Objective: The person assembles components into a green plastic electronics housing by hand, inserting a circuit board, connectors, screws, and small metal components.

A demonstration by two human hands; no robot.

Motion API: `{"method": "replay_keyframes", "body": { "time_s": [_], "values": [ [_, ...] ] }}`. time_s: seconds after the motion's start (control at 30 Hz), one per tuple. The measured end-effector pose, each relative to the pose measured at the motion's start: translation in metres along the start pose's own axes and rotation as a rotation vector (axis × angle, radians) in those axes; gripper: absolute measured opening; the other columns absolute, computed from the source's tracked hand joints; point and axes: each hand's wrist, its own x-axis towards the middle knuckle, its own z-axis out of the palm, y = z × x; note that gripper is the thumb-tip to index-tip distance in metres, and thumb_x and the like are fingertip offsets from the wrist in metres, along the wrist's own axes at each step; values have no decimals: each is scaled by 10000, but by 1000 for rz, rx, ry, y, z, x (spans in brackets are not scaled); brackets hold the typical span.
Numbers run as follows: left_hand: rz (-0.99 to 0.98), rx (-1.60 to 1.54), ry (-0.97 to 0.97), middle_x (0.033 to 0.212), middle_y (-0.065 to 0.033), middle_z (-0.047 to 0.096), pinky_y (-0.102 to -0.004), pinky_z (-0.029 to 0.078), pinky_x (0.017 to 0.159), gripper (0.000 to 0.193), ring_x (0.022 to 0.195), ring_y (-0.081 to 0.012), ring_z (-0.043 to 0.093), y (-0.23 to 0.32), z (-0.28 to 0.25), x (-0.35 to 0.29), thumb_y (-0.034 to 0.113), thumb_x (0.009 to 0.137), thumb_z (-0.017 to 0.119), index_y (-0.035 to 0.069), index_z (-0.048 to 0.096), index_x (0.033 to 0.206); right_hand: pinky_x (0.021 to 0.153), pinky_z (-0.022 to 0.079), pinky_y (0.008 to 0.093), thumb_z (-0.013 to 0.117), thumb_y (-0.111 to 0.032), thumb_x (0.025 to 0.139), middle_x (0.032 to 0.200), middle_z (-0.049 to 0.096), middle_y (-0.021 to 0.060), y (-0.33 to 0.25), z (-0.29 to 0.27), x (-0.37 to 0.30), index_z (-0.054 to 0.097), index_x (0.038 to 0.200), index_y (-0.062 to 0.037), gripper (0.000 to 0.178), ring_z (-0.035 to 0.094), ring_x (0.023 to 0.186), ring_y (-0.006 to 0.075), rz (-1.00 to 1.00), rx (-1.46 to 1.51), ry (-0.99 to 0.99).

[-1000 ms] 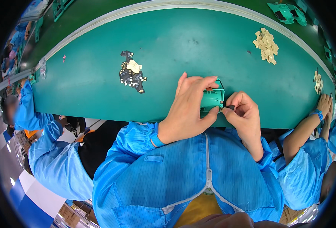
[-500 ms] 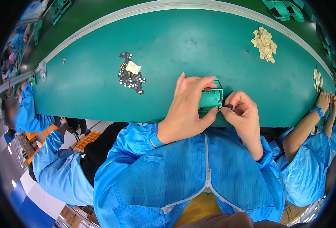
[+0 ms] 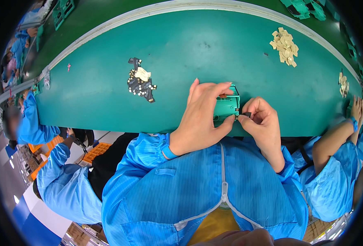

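Head camera view: the left hand (image 3: pixel 202 112) grasps a small, open teal plastic housing (image 3: pixel 226 108), fingers arched over its far side and thumb pressed along its near edge. The housing sits just above the near edge of the green worktable (image 3: pixel 181 53), directly in front of the person; clock directions here are taken from it, with twelve pointing away from the body.

At four o'clock, the right hand (image 3: pixel 263 123) pinches a small black piece (image 3: pixel 248 115) between thumb and index finger, just beside the housing's near right corner. Whether the piece touches the housing cannot be told, as the fingertips cover that spot.

Between nine and ten o'clock lies a heap of black flex strips (image 3: pixel 138 87) with pale ends, a cream sheet (image 3: pixel 142 74) on top. A loose pile of cream tabs (image 3: pixel 285 47) lies toward half past one, and a smaller pale pile (image 3: pixel 344 86) farther off, between two and three. Near three o'clock, a co-worker's hand (image 3: pixel 356 110) is at the table's far right end.
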Motion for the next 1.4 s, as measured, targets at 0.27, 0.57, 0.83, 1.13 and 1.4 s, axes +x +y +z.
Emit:
{"method": "replay_keyframes", "body": {
  "time_s": [0.27,0.57,0.83,1.13,1.4],
  "values": [
    [-6,12,3,1222,-90,613,-629,172,1166,771,1186,-282,545,0,1,-1,61,735,776,86,402,1409,620,399,204,657,85,828,813,527,-26,1,0,-1,482,812,-58,226,476,715,24,-7,7,-8],
    [-21,32,6,1195,-89,615,-623,186,1163,750,1166,-281,557,3,1,-1,72,730,784,87,417,1385,616,422,212,713,30,840,786,533,-33,0,-6,-3,508,812,-50,221,487,695,31,11,-88,17],
    [-11,50,4,1179,-87,604,-624,196,1159,732,1153,-285,559,3,0,4,82,738,779,86,418,1374,643,452,223,768,-41,836,748,574,-35,-2,-18,2,572,830,-32,196,529,711,47,-60,-257,14],
    [-44,84,1,1175,-91,605,-621,189,1170,704,1151,-287,553,8,-3,-2,82,733,781,67,435,1346,626,467,246,807,-127,830,751,616,4,4,-19,0,591,849,-25,240,560,705,69,-22,-240,-49],
    [-10,92,-1,1178,-89,604,-620,181,1172,682,1141,-291,545,11,-4,0,78,735,781,48,434,1321,608,452,205,776,-54,854,803,621,-26,-5,-20,-1,611,896,-23,173,565,714,27,-7,-299,-76]
  ]
}}
